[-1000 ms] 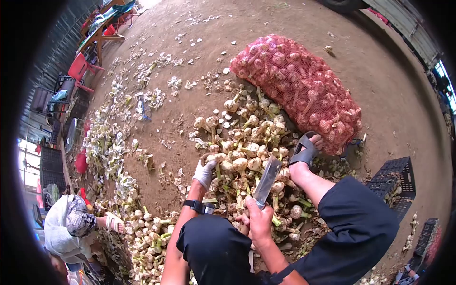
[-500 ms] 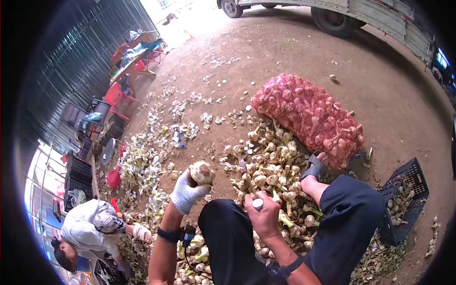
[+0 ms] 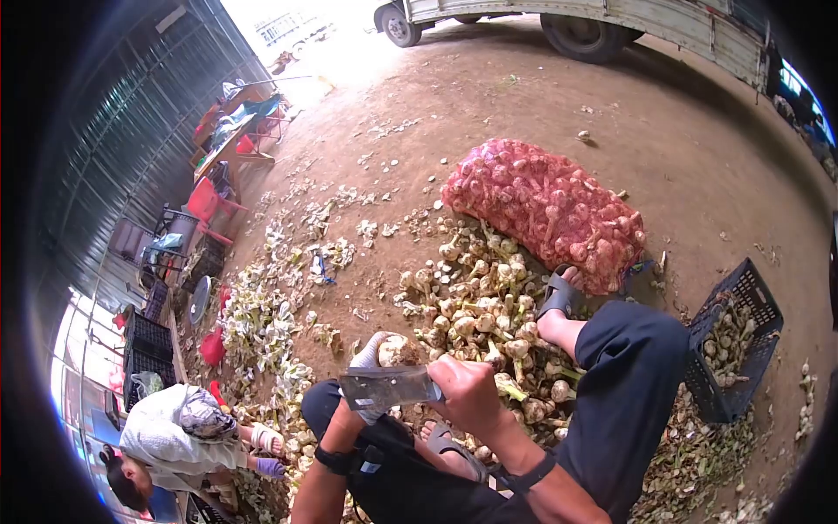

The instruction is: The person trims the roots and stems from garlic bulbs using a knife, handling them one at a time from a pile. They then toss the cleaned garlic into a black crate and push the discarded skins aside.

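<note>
My left hand (image 3: pixel 368 356), in a white glove, is closed around a garlic bulb (image 3: pixel 399 351) whose underside faces up, browned. My bare right hand (image 3: pixel 471 389) grips a knife with a broad flat blade (image 3: pixel 384 389). The blade lies across in front of my left hand, just below the bulb, and covers part of the glove. I cannot tell whether the blade touches the bulb. Beyond my hands, between my feet, spreads a heap of garlic bulbs (image 3: pixel 489 306) with cut stems.
A full red mesh sack of garlic (image 3: pixel 546 210) lies past my sandalled foot. On the right, a black crate (image 3: pixel 752 301) holds more bulbs. Peelings (image 3: pixel 262 323) litter the ground at left, where another person (image 3: pixel 179 428) bends over. A truck (image 3: pixel 602 26) stands at the back.
My left hand has lowered and come right with the bulb. My right hand has turned the knife so its blade now shows across the left hand. The view has shifted slightly.
</note>
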A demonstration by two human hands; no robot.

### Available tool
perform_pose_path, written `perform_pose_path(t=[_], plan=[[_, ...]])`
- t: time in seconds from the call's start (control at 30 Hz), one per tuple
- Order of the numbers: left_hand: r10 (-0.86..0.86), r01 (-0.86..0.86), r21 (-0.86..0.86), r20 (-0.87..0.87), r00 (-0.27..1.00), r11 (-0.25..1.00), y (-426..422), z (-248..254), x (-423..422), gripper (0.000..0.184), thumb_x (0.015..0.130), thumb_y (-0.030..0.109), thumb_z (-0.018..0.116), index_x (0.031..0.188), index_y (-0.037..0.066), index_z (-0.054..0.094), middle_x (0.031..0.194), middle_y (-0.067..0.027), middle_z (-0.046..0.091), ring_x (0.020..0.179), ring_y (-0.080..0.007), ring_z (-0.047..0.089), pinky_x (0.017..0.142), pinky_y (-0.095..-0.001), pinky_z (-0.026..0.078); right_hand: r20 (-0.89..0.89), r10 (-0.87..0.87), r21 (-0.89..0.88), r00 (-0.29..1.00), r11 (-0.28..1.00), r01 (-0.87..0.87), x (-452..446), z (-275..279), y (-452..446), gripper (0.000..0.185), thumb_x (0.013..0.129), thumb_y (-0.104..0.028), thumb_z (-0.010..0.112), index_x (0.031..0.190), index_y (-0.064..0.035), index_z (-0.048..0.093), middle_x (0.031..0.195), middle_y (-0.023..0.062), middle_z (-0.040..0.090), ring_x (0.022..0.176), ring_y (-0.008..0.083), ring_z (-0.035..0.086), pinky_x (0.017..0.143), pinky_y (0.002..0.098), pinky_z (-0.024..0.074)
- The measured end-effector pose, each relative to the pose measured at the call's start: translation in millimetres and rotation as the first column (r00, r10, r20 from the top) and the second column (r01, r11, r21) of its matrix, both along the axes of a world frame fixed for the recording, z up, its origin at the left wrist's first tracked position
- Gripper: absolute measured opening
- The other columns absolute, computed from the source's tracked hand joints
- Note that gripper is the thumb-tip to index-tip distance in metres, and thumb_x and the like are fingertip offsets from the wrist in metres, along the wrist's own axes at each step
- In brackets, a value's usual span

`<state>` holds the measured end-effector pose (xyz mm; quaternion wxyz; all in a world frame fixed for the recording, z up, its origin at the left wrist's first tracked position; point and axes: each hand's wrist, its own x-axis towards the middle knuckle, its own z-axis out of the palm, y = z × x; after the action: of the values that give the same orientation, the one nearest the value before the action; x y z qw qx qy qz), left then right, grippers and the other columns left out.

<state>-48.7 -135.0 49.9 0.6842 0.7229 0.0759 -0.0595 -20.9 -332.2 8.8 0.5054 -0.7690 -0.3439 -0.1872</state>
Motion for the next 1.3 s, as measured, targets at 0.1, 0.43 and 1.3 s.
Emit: perform_pose_path(t=[0.1, 0.43, 1.3], plan=[[-0.147, 0.087, 0.367, 0.139, 0.979, 0.926, 9.7, -18.6, -7.1, 0.089, 0.072, 0.016, 0.088, 0.143, 0.003, 0.035, 0.112, -0.0045, 0.066, 0.098, -0.0144, 0.065, 0.089, -0.0305, 0.054, -0.039, -0.017, -0.029, 0.999, 0.999, 0.015, 3.6, -13.5, 4.5, 0.033, 0.071, -0.026, 0.080, 0.085, -0.0069, 0.057, 0.074, 0.0101, 0.056, 0.063, 0.0295, 0.063, 0.054, 0.0400, 0.0485], [-0.024, -0.068, 0.348, 0.253, 0.967, 0.935, -8.4, 4.4, 1.3, 0.049, 0.072, 0.010, 0.080, 0.114, 0.002, 0.056, 0.093, -0.0021, 0.067, 0.082, -0.0075, 0.062, 0.077, -0.0241, 0.053, -0.283, -0.417, -0.233, 0.864, 0.904, 0.359, 35.5, -110.3, -3.6, 0.024, 0.082, -0.029, 0.072, 0.084, -0.0075, 0.062, 0.073, 0.0132, 0.063, 0.065, 0.0312, 0.065, 0.058, 0.0416, 0.0528], [0.161, -0.024, -0.534, 0.212, 0.964, 0.845, -22.7, -6.8, 3.8, 0.067, 0.081, 0.026, 0.084, 0.135, 0.011, 0.046, 0.120, -0.0128, 0.064, 0.111, -0.0313, 0.065, 0.099, -0.0473, 0.054, -0.456, 0.887, 0.809, -0.078, 0.449, 0.379, -8.1, -40.1, 39.4, 0.031, 0.096, -0.036, 0.069, 0.096, -0.0059, 0.063, 0.060, -0.0045, 0.045, 0.046, 0.0083, 0.042, 0.054, 0.0326, 0.0554]])
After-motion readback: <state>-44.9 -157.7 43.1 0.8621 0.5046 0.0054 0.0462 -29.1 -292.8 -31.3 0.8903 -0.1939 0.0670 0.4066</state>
